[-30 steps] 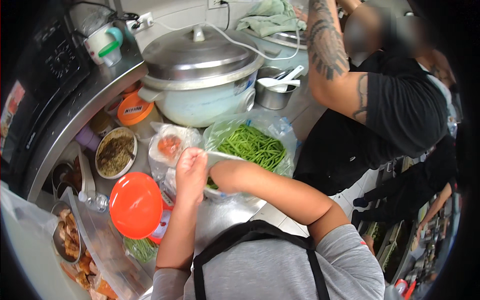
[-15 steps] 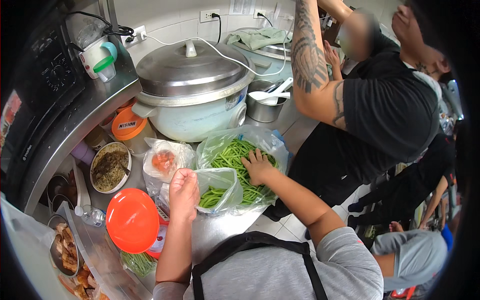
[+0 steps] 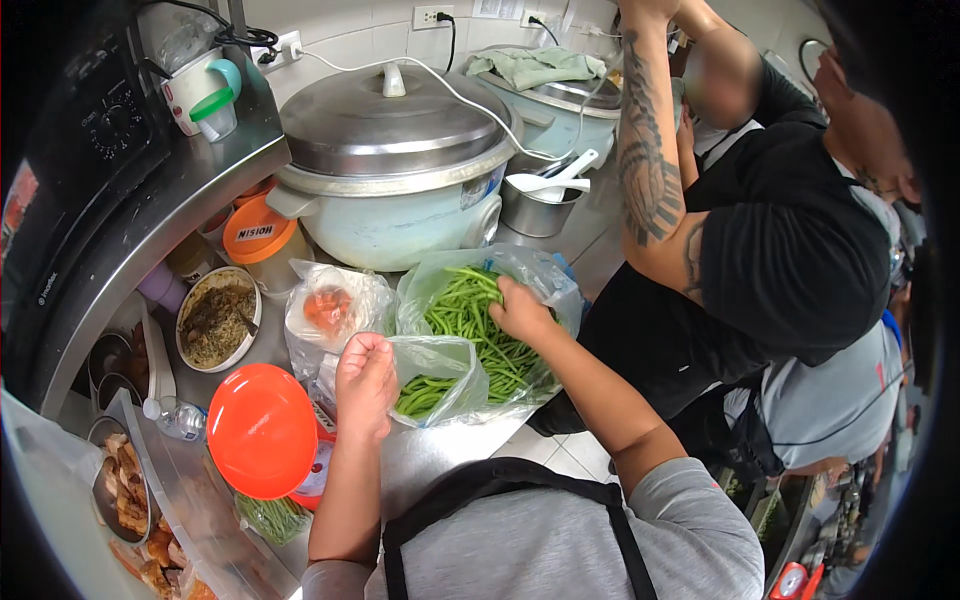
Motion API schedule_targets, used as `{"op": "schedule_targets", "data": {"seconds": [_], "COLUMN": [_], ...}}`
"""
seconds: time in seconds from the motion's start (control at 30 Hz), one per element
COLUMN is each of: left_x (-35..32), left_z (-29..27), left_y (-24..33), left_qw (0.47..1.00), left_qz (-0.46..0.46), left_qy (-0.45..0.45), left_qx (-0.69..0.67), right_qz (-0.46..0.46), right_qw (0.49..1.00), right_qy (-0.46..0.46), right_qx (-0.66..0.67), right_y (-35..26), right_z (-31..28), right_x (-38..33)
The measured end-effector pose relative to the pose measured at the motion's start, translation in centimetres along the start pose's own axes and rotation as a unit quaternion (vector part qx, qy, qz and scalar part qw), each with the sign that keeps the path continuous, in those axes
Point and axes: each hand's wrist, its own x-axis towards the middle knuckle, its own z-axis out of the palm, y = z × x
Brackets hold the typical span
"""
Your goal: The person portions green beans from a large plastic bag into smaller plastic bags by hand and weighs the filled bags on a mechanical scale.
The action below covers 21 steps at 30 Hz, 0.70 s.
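Long green beans [image 3: 465,325] fill a large clear plastic bag [image 3: 560,290] that lies spread on the steel counter. Into these beans reaches my right hand [image 3: 522,312], its fingers curled round some of them. My left hand [image 3: 364,385] is closed on the rim of a smaller clear plastic bag [image 3: 450,358], which gapes toward the large one. More green beans [image 3: 425,395] lie inside that smaller bag. Left of my left forearm stands a kitchen scale with a round orange-red pan [image 3: 260,430].
Behind the beans sits a big lidded rice cooker [image 3: 395,215], next to a steel pot [image 3: 540,210] with white spoons. A bowl of chopped food [image 3: 217,320], an orange-lidded tub [image 3: 265,240] and a water bottle [image 3: 177,418] crowd the left. A person in black [image 3: 790,230] stands close at right.
My right hand, spread flat on the beans before, now has its fingers curled into them. The left hand stays nearly in place. At right, the person in black has shifted.
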Motion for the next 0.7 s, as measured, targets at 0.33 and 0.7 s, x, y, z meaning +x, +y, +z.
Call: {"op": "schedule_targets", "data": {"seconds": [0.33, 0.7], "left_x": [0.3, 0.1], "left_z": [-1.1, -1.4], "left_y": [0.5, 0.6], "left_qw": [1.000, 1.000], "left_qz": [0.003, -0.005], "left_qy": [0.005, 0.012], "left_qx": [-0.009, -0.009], "right_qz": [0.062, -0.075], "right_qw": [0.989, 0.973], "right_qy": [-0.135, -0.154], "right_qx": [-0.013, -0.154], "right_y": [-0.2, -4.2], "right_z": [-1.1, -0.2], "right_x": [0.9, 3.9]}}
